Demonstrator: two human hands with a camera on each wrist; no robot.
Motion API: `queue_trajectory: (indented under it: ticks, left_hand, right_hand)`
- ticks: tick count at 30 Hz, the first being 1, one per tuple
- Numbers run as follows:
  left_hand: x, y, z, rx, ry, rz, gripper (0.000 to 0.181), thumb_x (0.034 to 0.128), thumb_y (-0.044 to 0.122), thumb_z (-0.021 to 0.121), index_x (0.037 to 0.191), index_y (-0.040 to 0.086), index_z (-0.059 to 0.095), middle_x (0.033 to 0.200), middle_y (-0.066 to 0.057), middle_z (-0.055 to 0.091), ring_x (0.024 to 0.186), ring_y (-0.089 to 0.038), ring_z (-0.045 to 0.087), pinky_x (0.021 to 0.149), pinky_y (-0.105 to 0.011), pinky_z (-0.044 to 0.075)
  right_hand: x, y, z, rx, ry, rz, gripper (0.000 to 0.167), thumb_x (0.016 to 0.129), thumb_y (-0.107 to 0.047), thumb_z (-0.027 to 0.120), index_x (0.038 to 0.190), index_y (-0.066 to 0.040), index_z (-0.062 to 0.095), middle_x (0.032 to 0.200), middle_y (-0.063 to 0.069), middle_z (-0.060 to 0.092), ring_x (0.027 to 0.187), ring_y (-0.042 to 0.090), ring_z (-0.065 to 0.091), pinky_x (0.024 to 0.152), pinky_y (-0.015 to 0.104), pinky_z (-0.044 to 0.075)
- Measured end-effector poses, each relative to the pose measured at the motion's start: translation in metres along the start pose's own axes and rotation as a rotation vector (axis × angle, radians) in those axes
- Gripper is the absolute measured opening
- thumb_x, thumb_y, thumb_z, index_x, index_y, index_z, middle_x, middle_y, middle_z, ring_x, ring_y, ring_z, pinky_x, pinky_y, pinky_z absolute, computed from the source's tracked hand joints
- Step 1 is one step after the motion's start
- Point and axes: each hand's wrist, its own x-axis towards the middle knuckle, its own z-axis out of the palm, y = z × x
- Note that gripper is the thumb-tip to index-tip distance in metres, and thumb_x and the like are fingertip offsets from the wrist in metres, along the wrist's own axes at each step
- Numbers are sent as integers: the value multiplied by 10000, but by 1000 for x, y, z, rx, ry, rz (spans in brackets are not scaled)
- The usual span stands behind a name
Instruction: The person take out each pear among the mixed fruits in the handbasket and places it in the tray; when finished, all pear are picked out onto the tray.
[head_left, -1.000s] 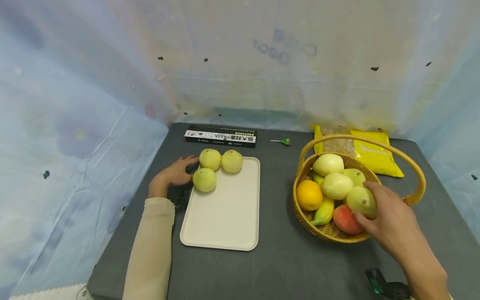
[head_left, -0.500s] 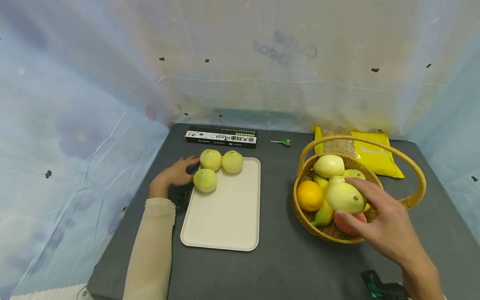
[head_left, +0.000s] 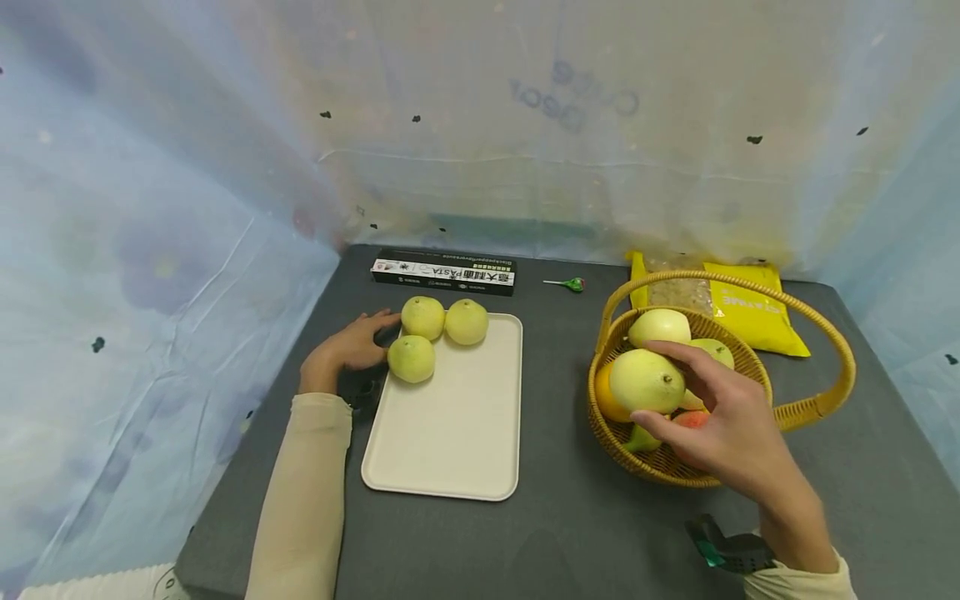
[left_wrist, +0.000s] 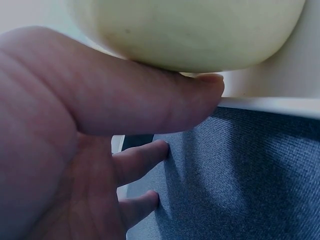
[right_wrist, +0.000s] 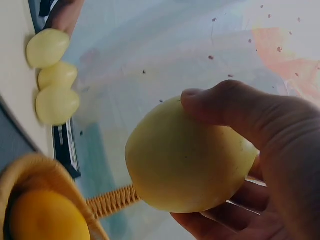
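My right hand [head_left: 723, 425] grips a pale yellow-green melon [head_left: 647, 381] between thumb and fingers, held above the wicker basket [head_left: 621, 460]. Under and around it in the basket are an orange [head_left: 604, 398], a partly hidden peach [head_left: 692, 419], a banana [head_left: 641, 440] and more pale melons [head_left: 660, 327]. In the right wrist view the gripped melon [right_wrist: 185, 160] hangs free of the basket rim. On the left, my left hand [head_left: 348, 348] rests at the edge of a white tray [head_left: 465, 442], its thumb [left_wrist: 165, 102] against the nearest of three melons [head_left: 411, 358] grouped in the tray's far left corner.
A black pasta box [head_left: 444, 273] lies behind the tray, with a green lollipop [head_left: 573, 284] to its right. Behind the basket is a yellow bag [head_left: 753, 310]. The tall basket handle [head_left: 840, 379] arches over the basket, leaning to the right.
The right hand has lifted the melon from the basket's right side and carried it left, over the orange. The left hand and the tray's melons have stayed in place.
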Motion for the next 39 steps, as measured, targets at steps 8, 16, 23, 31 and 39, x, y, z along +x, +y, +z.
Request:
queue_trajectory:
  ticks: [8, 16, 23, 31, 39]
  left_hand:
    - [-3, 3, 0, 0, 2, 11, 794, 1009, 149, 650, 1736, 109, 332, 1819, -255, 156, 1649, -612, 20, 1289, -806, 115]
    - [-3, 3, 0, 7, 2, 12, 799, 1007, 149, 659, 1735, 107, 333, 1814, -263, 167, 1645, -619, 26, 1282, -814, 121]
    - [-3, 3, 0, 17, 4, 22, 787, 1028, 199, 672, 1733, 101, 336, 1809, -269, 179, 1638, -632, 44, 1280, -815, 133]
    - [-4, 4, -2, 6, 1, 6, 807, 1009, 164, 671, 1735, 99, 327, 1813, -265, 171, 1646, -617, 33, 1290, -803, 121]
    - [-2, 4, -1, 3, 4, 3, 811, 1003, 186, 675, 1736, 116, 335, 1816, -249, 181, 1650, -611, 43, 1292, -800, 117]
  right_hand:
    - [20, -4, 15, 111, -68, -25, 860, 732, -5, 1008, 1501, -197, 673, 1444, -1, 702, 1204, 48, 700, 1001, 140, 576]
    - [42, -9, 36, 249, -132, -11, 815, 806, -29, 971, 1527, -230, 648, 1463, 6, 688, 1255, 101, 700, 1069, 185, 564]
    - [64, -15, 58, 301, -148, -60, 761, 805, -33, 971, 1496, -126, 666, 1434, 25, 706, 1171, 116, 735, 999, 214, 612]
    - [83, -18, 85, 349, -191, -75, 754, 834, -94, 969, 1517, -172, 659, 1478, 22, 682, 1253, 164, 706, 1049, 249, 602]
    - [100, -18, 113, 387, -205, -73, 747, 863, -123, 952, 1541, -138, 640, 1507, 52, 665, 1258, 209, 711, 1041, 293, 618]
